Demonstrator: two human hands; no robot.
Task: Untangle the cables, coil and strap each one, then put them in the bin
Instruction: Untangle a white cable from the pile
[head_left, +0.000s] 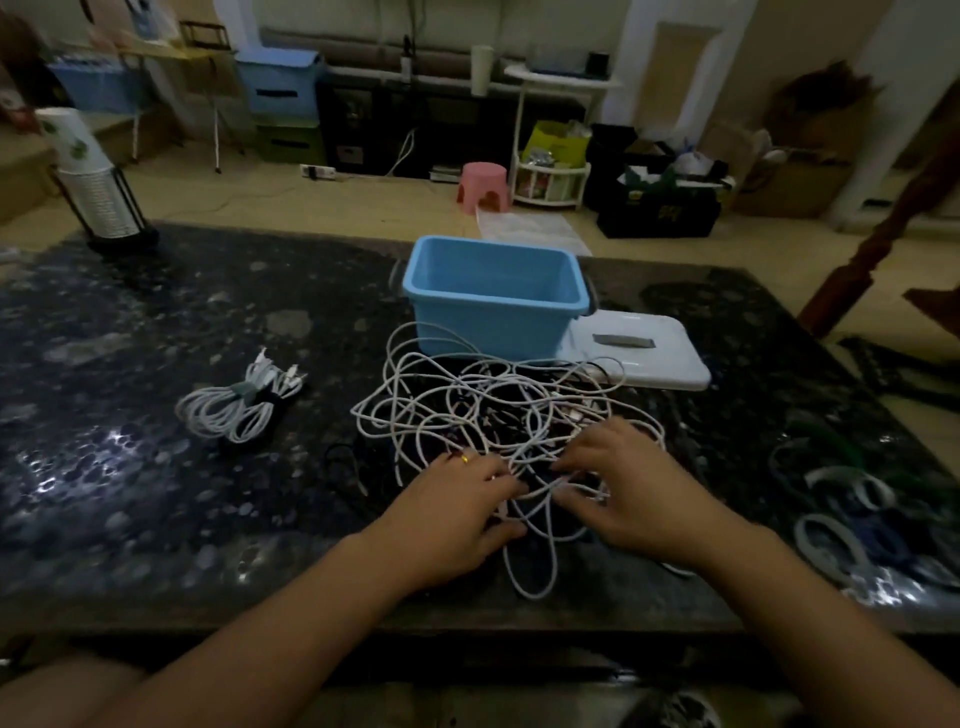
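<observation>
Working: both hands in the near edge of the tangle of cables (498, 415), on the dark speckled table (156, 493).
Left hand (457, 514): palm down at the tangle's near-left edge, thumb and fingers curled in a grip on white strands; rings on two fingers.
Right hand (628, 493): palm down at the tangle's near-right edge, fingers bent and pinching into the white strands; exact strand in the grip blurred, cannot tell.
Tangle: mostly white cables with some dark ones beneath, loose loops spread between the hands and the bin, one long loop trailing toward the table's near edge.
Bin (493, 296): light blue, open, upright just behind the tangle, no cable visible inside.
Lid (644, 353): white, flat on the table at the bin's right, touching the far-right loops.
Coiled bundle (234, 405): white cables wound and bound with a dark strap, well left of the tangle.
Straps (841, 499): loose loops, white, blue and green, scattered on the table's right side.
Cup stack (88, 171): in a black holder at the far-left corner.
</observation>
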